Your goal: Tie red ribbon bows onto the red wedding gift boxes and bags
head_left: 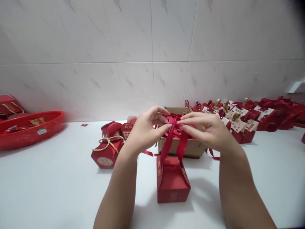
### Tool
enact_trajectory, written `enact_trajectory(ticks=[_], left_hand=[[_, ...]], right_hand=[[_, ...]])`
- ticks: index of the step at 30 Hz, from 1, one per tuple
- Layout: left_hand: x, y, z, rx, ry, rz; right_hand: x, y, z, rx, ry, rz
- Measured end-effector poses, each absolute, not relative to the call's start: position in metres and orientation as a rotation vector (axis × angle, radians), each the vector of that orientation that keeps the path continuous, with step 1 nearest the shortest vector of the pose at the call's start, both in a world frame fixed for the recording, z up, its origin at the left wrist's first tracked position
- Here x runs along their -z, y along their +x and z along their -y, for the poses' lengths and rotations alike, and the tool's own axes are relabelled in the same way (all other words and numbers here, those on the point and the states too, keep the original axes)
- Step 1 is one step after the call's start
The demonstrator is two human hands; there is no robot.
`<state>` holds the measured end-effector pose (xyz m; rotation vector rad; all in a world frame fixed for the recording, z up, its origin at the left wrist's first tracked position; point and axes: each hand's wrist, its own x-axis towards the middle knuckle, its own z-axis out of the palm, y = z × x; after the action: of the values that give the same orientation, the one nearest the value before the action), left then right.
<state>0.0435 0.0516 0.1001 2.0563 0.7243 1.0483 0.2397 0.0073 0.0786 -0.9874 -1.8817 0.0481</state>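
A small red gift box stands on the white table in front of me. From its top a dark red ribbon rises in two strands that meet between my hands. My left hand pinches the ribbon from the left, thumb and fingers together. From the right, my right hand pinches it too, its fingertips close to the left ones. The ribbon's crossing is partly covered by the fingers. Just behind, a cardboard box holds a heap of red ribbons.
Left of my hands stand several red gift boxes, one with a gold cord. A red plastic basin sits at far left. Many red gift boxes with tags line the right, near the tiled wall. A ribbon scrap lies on the table.
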Motion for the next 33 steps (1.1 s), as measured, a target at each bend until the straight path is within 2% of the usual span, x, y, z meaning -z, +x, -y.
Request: enact_trajectory(ticks=[7,13,19,24,33], left_hand=[[-0.098,0.033,-0.043,-1.116,2.154,-0.728],[-0.088,0.015,-0.034,-1.266,2.262,-0.879],[-0.061,-0.012,-0.022,-1.318,2.24,-1.019],[-0.018,-0.039,-0.023,-1.269,2.079,-1.225],[0.054,-0.073,-0.016,-1.019,2.02,-1.586]], right_hand=[[-0.074,0.25,0.0,-0.466,-1.035,1.605],[-0.042,0.244,0.008,-0.587,-1.067,1.252],[-0.009,0.257,0.032,-0.5,-1.256,1.218],[0.027,0.278,0.048,-0.385,-1.475,1.285],[0.088,0.305,0.067,-0.309,-1.837,1.333]])
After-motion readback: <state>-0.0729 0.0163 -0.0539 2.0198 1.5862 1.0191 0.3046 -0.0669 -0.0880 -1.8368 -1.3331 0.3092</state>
